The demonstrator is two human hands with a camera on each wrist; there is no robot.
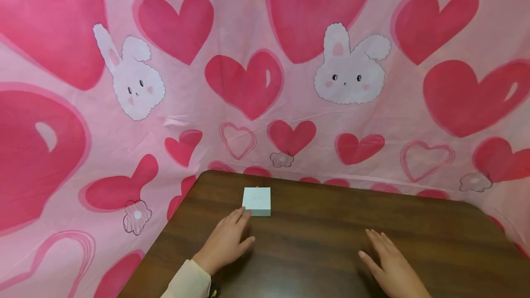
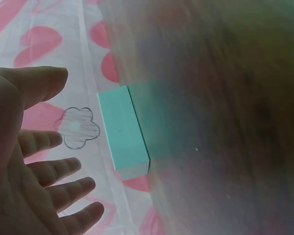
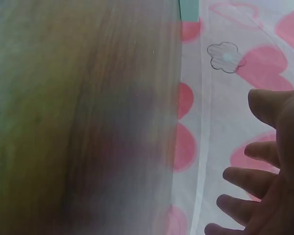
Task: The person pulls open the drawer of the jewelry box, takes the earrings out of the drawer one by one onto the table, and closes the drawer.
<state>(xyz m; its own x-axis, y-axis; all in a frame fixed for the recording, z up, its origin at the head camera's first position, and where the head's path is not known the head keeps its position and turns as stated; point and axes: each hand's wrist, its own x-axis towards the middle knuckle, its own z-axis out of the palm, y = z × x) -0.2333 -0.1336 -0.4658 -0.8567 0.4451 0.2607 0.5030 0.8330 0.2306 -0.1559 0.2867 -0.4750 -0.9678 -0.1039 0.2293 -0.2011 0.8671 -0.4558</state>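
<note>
A small pale mint-green box (image 1: 256, 199) lies on the dark wooden table, left of its middle and towards the far edge. My left hand (image 1: 227, 238) hovers just in front of it, fingers extended, fingertips overlapping the box's near left corner in the head view. In the left wrist view the box (image 2: 123, 131) stands apart from the spread fingers, its side face showing. To the right, my right hand (image 1: 389, 263) is held over the table with loosely straight fingers and holds nothing. The right wrist view catches only a corner of the box (image 3: 189, 11) at the top.
The brown wood-grain table (image 1: 314, 224) has rounded far corners. Behind and to the left hangs a pink cloth (image 1: 298, 105) printed with red hearts, white rabbits and flowers, close against the table's far edge. A cream sleeve (image 1: 188, 282) covers the left forearm.
</note>
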